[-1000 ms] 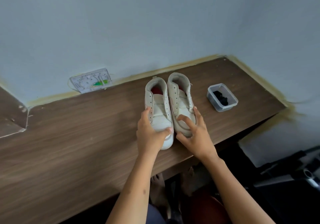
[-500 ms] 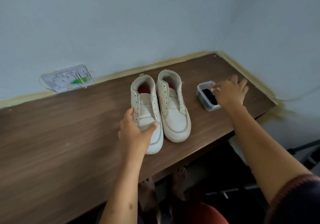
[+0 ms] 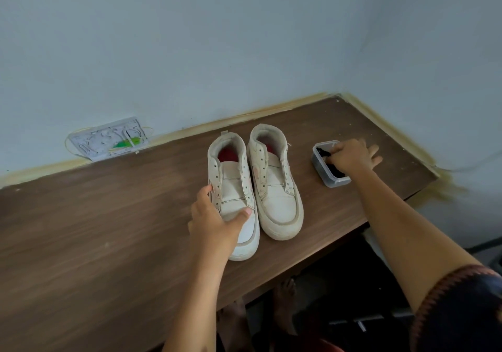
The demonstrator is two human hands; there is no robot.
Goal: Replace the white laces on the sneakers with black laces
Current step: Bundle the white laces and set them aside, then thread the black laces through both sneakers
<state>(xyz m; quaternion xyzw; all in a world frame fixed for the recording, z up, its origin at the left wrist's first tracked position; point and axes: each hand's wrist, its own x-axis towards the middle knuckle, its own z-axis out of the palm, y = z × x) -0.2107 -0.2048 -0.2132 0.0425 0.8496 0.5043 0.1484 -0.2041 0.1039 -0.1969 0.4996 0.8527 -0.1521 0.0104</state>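
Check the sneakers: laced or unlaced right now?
Unlaced. Both sneakers show bare eyelet rows with no lace, white or black, through them. The black laces are in the plastic tub, under the right hand.

Two unlaced white sneakers (image 3: 255, 188) stand side by side mid-frame; black laces (image 3: 335, 170) fill a clear container (image 3: 330, 180) at right.

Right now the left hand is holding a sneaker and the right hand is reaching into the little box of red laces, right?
Nearly. The laces in the small plastic box are black, not red, as the head view shows. The rest holds: the left hand holds the left sneaker and the right hand reaches into the box.
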